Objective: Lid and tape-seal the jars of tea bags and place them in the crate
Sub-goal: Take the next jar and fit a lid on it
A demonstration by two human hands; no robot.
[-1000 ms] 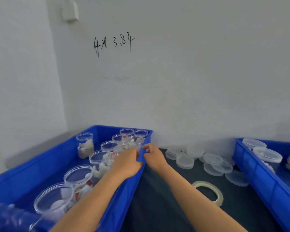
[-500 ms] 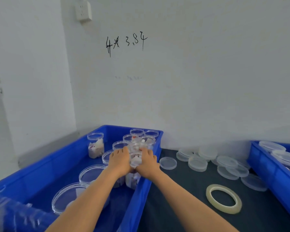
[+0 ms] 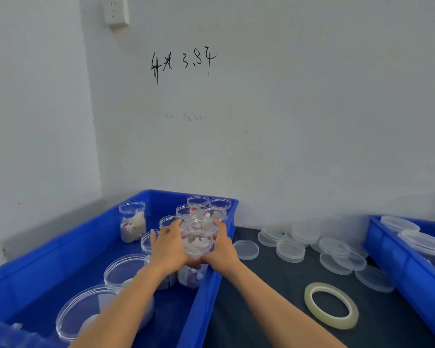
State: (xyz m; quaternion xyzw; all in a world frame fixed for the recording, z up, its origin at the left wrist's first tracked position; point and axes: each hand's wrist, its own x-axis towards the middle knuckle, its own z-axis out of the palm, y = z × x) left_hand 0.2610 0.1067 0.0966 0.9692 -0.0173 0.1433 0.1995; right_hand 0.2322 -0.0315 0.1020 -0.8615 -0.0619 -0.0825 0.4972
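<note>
A clear open jar of tea bags (image 3: 197,243) sits between my two hands, raised above the other jars at the right side of the left blue crate (image 3: 68,249). My left hand (image 3: 167,247) grips its left side and my right hand (image 3: 222,246) grips its right side. Several more open jars with tea bags (image 3: 133,221) stand in that crate. Loose clear lids (image 3: 290,251) lie on the dark table by the wall. A roll of clear tape (image 3: 331,305) lies flat on the table at the right.
A second blue crate (image 3: 409,270) at the right edge holds lidded jars (image 3: 423,243). A single lid (image 3: 245,249) lies close to my right hand. The white wall stands right behind the crates and lids.
Both hands have moved from the crate's right rim onto a jar, closed round its sides and lifted it slightly toward me. The camera has shifted left.
</note>
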